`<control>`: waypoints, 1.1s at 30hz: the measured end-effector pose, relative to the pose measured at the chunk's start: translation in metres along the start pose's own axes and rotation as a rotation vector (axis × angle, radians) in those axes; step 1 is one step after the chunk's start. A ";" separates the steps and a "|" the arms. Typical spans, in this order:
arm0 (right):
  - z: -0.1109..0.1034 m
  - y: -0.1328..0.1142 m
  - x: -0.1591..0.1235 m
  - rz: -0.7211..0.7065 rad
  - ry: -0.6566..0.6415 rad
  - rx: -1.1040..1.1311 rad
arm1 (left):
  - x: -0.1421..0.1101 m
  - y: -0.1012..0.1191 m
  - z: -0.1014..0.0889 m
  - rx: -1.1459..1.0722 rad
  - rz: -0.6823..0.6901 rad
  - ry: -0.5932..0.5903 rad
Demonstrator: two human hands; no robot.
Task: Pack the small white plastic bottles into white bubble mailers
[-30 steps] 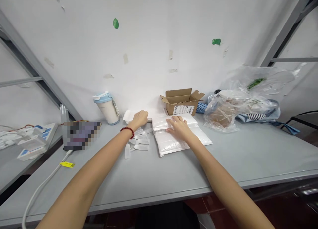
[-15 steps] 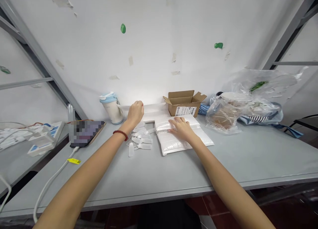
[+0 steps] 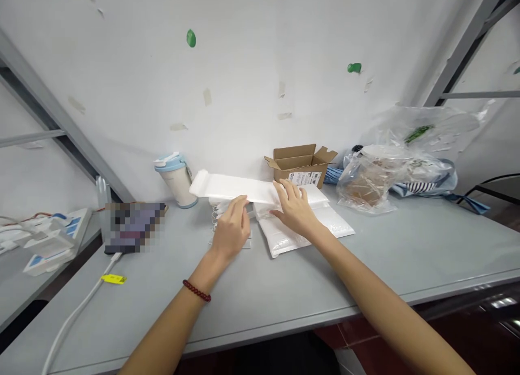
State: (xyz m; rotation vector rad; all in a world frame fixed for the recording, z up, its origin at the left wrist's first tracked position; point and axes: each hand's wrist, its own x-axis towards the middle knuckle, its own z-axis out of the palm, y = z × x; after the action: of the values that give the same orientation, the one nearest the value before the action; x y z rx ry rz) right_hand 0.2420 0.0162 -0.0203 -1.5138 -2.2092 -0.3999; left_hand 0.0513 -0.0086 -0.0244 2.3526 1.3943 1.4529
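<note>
White padded mailers (image 3: pixel 314 234) lie stacked on the grey table in front of me. My right hand (image 3: pixel 296 208) rests on them, its fingers spread, the fingertips by the right end of a long white strip (image 3: pixel 231 186). This strip reaches left from the mailers, slightly raised, with a curled left end. At its near edge is my left hand (image 3: pixel 231 228), fingers together and bent, the fingertips on the edge; a red bead bracelet circles the wrist. Several clear plastic tags (image 3: pixel 216 215) with thin loops lie beneath the strip, partly hidden by it and by my left hand.
An open cardboard box (image 3: pixel 284 174) stands behind the mailers. A white-and-blue cup (image 3: pixel 179 185) is at the back left, near a phone (image 3: pixel 136 228) with a charging cable (image 3: pixel 77 310). To the right sit plastic bags (image 3: pixel 365 191) holding containers. A power strip (image 3: pixel 60 245) lies far left.
My left hand has come down and toward me from near the wall. The white strip now lies forward over the tags. My right hand stays on the mailers, its fingers more spread.
</note>
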 end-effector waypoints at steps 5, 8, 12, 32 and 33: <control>-0.005 -0.007 -0.003 -0.123 -0.029 -0.013 | -0.007 0.016 0.004 -0.152 0.063 -0.249; -0.002 -0.003 -0.002 -0.142 -0.093 -0.011 | -0.007 0.018 0.002 -0.033 0.055 -0.245; 0.002 0.008 0.001 -0.116 -0.080 -0.031 | 0.006 0.001 -0.014 0.174 -0.121 0.030; 0.000 -0.018 -0.009 -0.285 0.039 0.012 | 0.017 -0.016 -0.017 -0.923 -0.653 -0.273; 0.000 -0.017 -0.009 -0.278 0.046 0.024 | 0.017 -0.016 -0.017 -0.923 -0.655 -0.280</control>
State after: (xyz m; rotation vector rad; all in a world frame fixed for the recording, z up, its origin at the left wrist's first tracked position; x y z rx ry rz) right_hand 0.2288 0.0022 -0.0248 -1.1747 -2.3849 -0.4866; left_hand 0.0304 0.0066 -0.0101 1.2928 0.9522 1.1351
